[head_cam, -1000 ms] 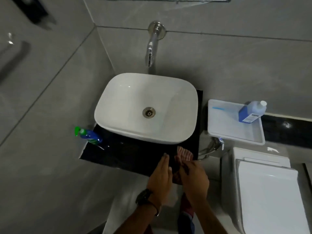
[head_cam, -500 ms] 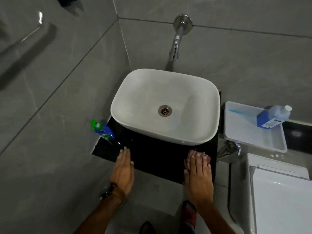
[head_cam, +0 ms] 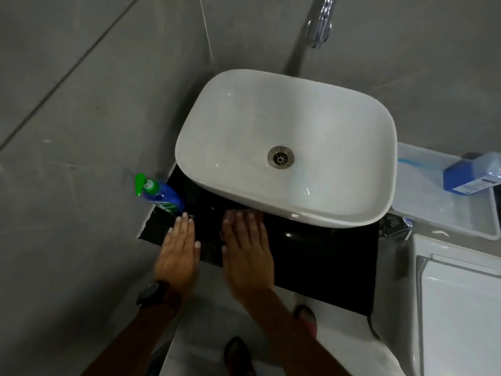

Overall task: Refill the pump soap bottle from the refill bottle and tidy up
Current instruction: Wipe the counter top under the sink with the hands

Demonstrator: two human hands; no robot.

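Both hands lie flat, palms down, on the black worktop (head_cam: 320,256) in front of the white basin (head_cam: 244,109). The left hand (head_cam: 177,253) has its fingers straight and together, nothing held; its grip is unclosed. The right hand (head_cam: 248,256) is likewise spread flat and empty, fingertips just short of the basin's front wall. No cloth is visible under either palm.

The pump soap bottle (head_cam: 160,195), blue with a green pump head, stands at the worktop's far-left corner against the wall. It lies directly ahead of the left hand's fingertips, just beside them, possibly touching; contact cannot be confirmed. Its long axis leans up and toward the left in this view, pump head farthest from the hand. The left hand is clearly the nearer.

The refill bottle (head_cam: 471,175), blue with a label, rests in the white tray (head_cam: 423,213) to the right of the basin, well apart from both hands.

Judgement: should the pump bottle be handled next, the left hand need only reach forward and close around its body
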